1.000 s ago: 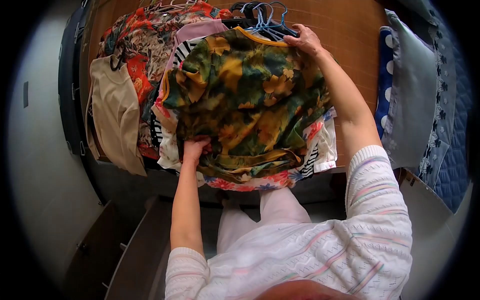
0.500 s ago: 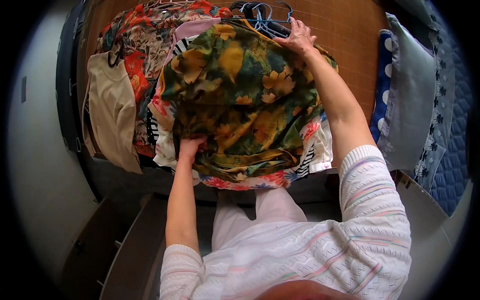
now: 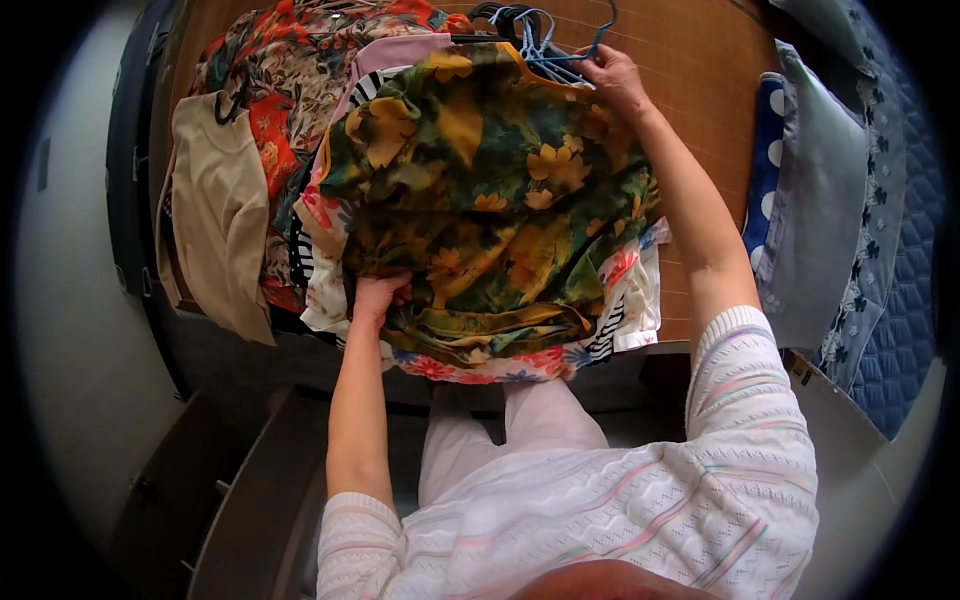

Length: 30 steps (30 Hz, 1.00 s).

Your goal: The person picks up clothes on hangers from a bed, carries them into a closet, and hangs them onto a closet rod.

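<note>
A dark green blouse with yellow flowers [image 3: 480, 190] lies spread over a pile of other clothes. Its neckline, trimmed in yellow, points away from me. My right hand [image 3: 615, 80] pinches a thin blue clothes hanger [image 3: 553, 58] at the blouse's far right shoulder; the hook stands up beyond my fingers. Near the lower left of the blouse, my left hand [image 3: 378, 295] is closed on the fabric, its fingertips partly hidden in the folds. Beneath the blouse show a white garment with red and blue flowers [image 3: 450, 369] and black-and-white striped cloth [image 3: 606, 330].
On the left lie a beige top [image 3: 220, 190] and a red floral garment [image 3: 310, 75]. More hanger hooks [image 3: 520, 22] cluster at the far edge of the pile. To the right, a grey pillow [image 3: 818, 190] and blue polka-dot cloth [image 3: 764, 165] rest by the brown mat [image 3: 690, 125].
My right hand has moved slightly right and gone from resting on the blouse's shoulder to pinching the blue hanger. The hanger's hook has shifted right and upward. My left hand keeps its place.
</note>
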Tool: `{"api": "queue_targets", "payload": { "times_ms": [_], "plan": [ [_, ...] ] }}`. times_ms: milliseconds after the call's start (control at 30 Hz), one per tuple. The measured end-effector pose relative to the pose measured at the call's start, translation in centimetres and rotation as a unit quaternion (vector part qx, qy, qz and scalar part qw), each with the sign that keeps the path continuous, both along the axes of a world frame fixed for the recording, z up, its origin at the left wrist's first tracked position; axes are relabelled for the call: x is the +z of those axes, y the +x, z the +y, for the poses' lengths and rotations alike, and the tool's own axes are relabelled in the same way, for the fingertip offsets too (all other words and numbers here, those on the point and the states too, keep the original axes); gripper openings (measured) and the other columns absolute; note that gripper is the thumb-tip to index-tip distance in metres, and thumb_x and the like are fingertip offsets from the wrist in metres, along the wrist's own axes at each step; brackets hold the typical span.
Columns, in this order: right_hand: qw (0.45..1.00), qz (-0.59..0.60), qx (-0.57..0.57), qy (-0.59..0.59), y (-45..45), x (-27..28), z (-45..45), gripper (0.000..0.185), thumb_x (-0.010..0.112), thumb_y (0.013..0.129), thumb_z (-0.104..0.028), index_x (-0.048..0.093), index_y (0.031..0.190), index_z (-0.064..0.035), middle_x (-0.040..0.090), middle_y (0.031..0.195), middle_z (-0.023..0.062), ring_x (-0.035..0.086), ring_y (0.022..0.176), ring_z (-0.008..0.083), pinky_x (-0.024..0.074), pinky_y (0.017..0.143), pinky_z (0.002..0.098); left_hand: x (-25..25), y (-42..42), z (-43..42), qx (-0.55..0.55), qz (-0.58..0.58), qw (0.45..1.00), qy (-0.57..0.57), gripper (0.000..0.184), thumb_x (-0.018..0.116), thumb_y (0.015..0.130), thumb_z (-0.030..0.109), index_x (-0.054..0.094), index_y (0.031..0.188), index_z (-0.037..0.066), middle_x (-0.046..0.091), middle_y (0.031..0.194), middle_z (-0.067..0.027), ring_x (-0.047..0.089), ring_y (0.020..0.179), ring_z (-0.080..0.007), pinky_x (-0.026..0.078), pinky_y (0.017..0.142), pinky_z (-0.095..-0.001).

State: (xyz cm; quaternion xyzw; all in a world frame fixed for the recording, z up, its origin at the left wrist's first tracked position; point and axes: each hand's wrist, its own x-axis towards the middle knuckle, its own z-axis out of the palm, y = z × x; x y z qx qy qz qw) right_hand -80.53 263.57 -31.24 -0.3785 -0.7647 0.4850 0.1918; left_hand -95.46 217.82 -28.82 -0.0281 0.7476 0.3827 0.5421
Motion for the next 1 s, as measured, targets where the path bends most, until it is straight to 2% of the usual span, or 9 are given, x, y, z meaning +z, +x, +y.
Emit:
{"api": "queue_targets", "payload": {
  "times_ms": [100, 133, 333, 567, 700, 800, 900, 967, 1000],
  "plan": [
    [0.967, -0.206, 0.056, 0.141, -2.0, 1.6, -1.6, 0.047, 0.064, 0.073, -0.045, 0.058, 0.096, -0.004, 0.06, 0.091, 0.0133, 0.057, 0.085, 0.0257, 0.0443, 0.074, 0.0364, 0.3, 0.0, 0.4, 0.004, -0.005, 1.0, 0.003, 0.019, 0.064, 0.074, 0.012, 0.063, 0.089, 0.001, 0.06, 0.063, -0.0051, 0.057, 0.052, -0.0142, 0.04, 0.045, -0.0241],
    [0.947, -0.25, 0.071, 0.186, -2.6, 1.5, -2.1, 0.055, 0.063, 0.071, -0.049, 0.055, 0.101, -0.004, 0.056, 0.104, 0.0163, 0.051, 0.099, 0.032, 0.0415, 0.083, 0.0401, 0.3, 0.0, 0.5, 0.004, -0.007, 1.0, 0.003, 0.019, 0.064, 0.074, 0.012, 0.062, 0.089, 0.001, 0.06, 0.064, -0.0051, 0.057, 0.052, -0.0142, 0.04, 0.045, -0.0241],
    [0.9, -0.399, 0.06, 0.163, -4.3, 2.4, -3.6, 0.042, 0.064, 0.071, -0.038, 0.058, 0.103, -0.011, 0.058, 0.105, 0.0109, 0.048, 0.104, 0.0326, 0.0409, 0.086, 0.0409, -0.8, -0.3, -0.3, -0.002, -0.014, 1.0, 0.0, 0.02, 0.064, 0.074, 0.013, 0.062, 0.089, 0.001, 0.06, 0.065, -0.005, 0.057, 0.053, -0.0141, 0.04, 0.046, -0.0244],
    [0.96, -0.229, 0.071, 0.142, -1.8, 4.5, -3.7, 0.034, 0.063, 0.068, -0.028, 0.059, 0.096, -0.0091, 0.061, 0.089, 0.0142, 0.055, 0.089, 0.0324, 0.0435, 0.078, 0.0408, -1.9, -0.7, -0.8, 0.0, -0.036, 0.999, 0.007, 0.019, 0.063, 0.074, 0.013, 0.062, 0.089, 0.001, 0.061, 0.066, -0.0057, 0.058, 0.054, -0.0153, 0.041, 0.046, -0.0252],
    [0.971, -0.158, 0.1, 0.146, 1.5, 10.1, -8.9, 0.027, 0.065, 0.068, -0.025, 0.059, 0.089, -0.0084, 0.061, 0.08, 0.0157, 0.058, 0.077, 0.0343, 0.046, 0.065, 0.0416, -1.2, -0.5, -0.6, -0.005, -0.027, 0.999, 0.023, 0.018, 0.062, 0.074, 0.013, 0.062, 0.087, 0.001, 0.061, 0.067, -0.0068, 0.058, 0.054, -0.0157, 0.042, 0.047, -0.0265],
    [0.981, -0.105, 0.083, 0.142, 3.6, 13.5, -16.7, 0.025, 0.067, 0.067, -0.022, 0.057, 0.084, -0.0084, 0.058, 0.072, 0.0161, 0.057, 0.07, 0.0361, 0.046, 0.059, 0.0418, -1.2, 0.3, -1.3, -0.01, 0.016, 0.999, 0.035, 0.015, 0.062, 0.075, 0.012, 0.062, 0.085, 0.001, 0.061, 0.067, -0.0078, 0.058, 0.055, -0.0162, 0.043, 0.048, -0.0262],
    [0.982, -0.1, 0.037, 0.158, 5.4, 13.5, -23.0, 0.019, 0.067, 0.068, -0.018, 0.054, 0.077, -0.007, 0.057, 0.069, 0.0163, 0.056, 0.069, 0.0373, 0.0457, 0.058, 0.042, 3.3, 4.3, -0.9, -0.106, 0.145, 0.98, 0.091, 0.014, 0.063, 0.075, 0.011, 0.062, 0.084, 0.0, 0.061, 0.066, -0.0071, 0.058, 0.055, -0.0148, 0.043, 0.05, -0.0251],
    [0.988, -0.078, 0.041, 0.128, 6.0, 14.8, -26.3, 0.015, 0.062, 0.065, -0.009, 0.054, 0.078, -0.0078, 0.056, 0.072, 0.0135, 0.054, 0.069, 0.0358, 0.0415, 0.058, 0.0433, 7.0, 6.8, -0.3, -0.139, -0.042, 0.982, 0.123, 0.018, 0.064, 0.073, 0.01, 0.061, 0.088, 0.0, 0.061, 0.071, -0.0045, 0.057, 0.064, -0.0121, 0.045, 0.056, -0.025],
    [0.983, -0.085, 0.049, 0.153, 6.1, 14.6, -27.9, 0.017, 0.061, 0.065, -0.008, 0.055, 0.082, -0.0089, 0.056, 0.073, 0.0123, 0.054, 0.07, 0.0339, 0.0397, 0.059, 0.042, 10.4, 8.3, 1.3, -0.086, -0.069, 0.981, 0.161, 0.024, 0.066, 0.071, 0.011, 0.06, 0.092, 0.001, 0.061, 0.077, -0.0039, 0.057, 0.069, -0.0109, 0.045, 0.061, -0.025]
  ]
}}
